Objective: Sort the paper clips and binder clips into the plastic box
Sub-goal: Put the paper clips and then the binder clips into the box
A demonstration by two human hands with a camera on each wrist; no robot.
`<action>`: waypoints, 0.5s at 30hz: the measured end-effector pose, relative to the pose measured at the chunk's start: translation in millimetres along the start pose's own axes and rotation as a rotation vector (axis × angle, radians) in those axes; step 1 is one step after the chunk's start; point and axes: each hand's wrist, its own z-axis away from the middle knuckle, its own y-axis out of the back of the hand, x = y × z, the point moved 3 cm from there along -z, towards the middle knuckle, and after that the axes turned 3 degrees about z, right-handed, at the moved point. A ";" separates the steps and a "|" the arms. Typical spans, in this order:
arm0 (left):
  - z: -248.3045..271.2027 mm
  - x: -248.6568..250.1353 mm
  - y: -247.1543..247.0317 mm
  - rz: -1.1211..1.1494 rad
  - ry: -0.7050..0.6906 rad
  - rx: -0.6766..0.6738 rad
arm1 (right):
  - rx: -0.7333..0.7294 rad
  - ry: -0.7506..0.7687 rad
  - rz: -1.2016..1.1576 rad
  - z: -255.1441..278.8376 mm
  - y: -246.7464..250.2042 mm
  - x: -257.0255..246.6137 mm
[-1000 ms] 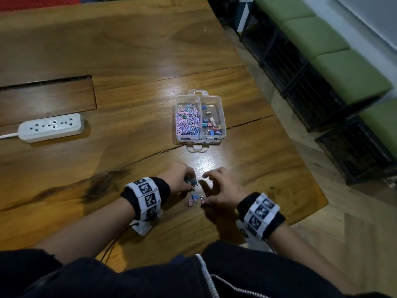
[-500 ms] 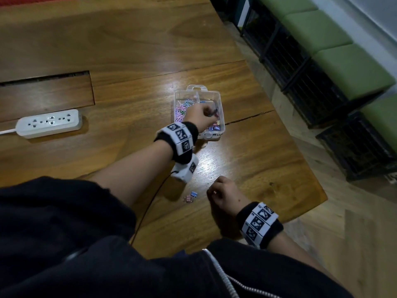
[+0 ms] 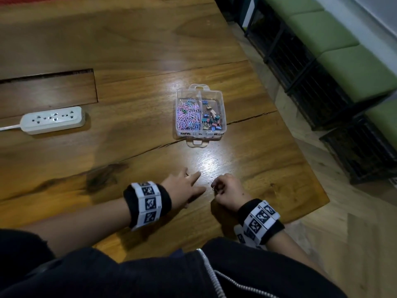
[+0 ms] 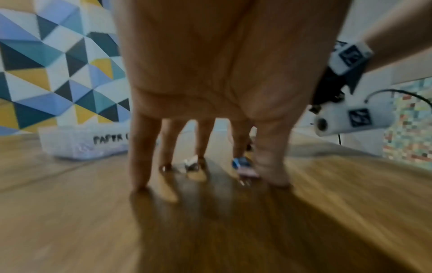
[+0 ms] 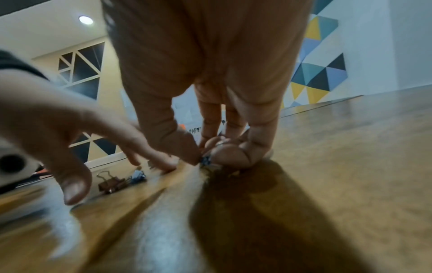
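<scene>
Left hand [image 3: 182,188] spread wide, fingers straight, over loose binder clips [image 5: 112,183]; right hand [image 3: 227,191] curled, pinching a small binder clip [image 5: 207,159] near the plastic box [image 3: 200,114].

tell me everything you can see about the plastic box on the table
The plastic box is clear, rectangular and open-topped, with a small tab handle at its near and far ends. A divider splits it in two: pastel paper clips fill the left compartment, coloured binder clips lie in the right. Dark lettering runs along its near wall. It sits flat on the wooden table, beyond both hands; neither touches it.
</scene>
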 end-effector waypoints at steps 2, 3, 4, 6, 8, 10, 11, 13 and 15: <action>4.4 1.7 -8.0 0.031 -0.004 0.090 | 0.002 -0.008 -0.055 -0.5 1.9 1.9; 6.3 2.0 -10.0 0.051 -0.005 0.129 | -0.003 -0.016 -0.092 -1.0 2.7 2.7; 8.4 2.4 -11.8 0.072 -0.006 0.157 | -0.014 -0.026 -0.128 -1.5 3.9 3.1; 11.8 2.9 -13.8 0.126 -0.009 0.180 | -0.039 -0.031 -0.176 -2.3 8.5 1.4; 14.9 0.5 -13.4 0.192 -0.013 0.180 | -0.064 -0.023 -0.195 -3.7 16.9 -3.3; 15.7 -3.4 -12.5 0.265 -0.026 0.164 | -0.061 -0.010 -0.190 -6.5 31.5 -12.3; 15.9 -4.8 -12.3 0.298 -0.037 0.150 | -0.048 -0.001 -0.192 -8.4 40.6 -18.3; 16.3 -5.6 -13.5 0.341 -0.050 0.112 | -0.007 0.022 -0.213 -14.4 59.8 -31.7; 16.8 -6.1 -15.7 0.365 -0.044 0.095 | 0.053 0.047 -0.227 -24.1 79.3 -43.9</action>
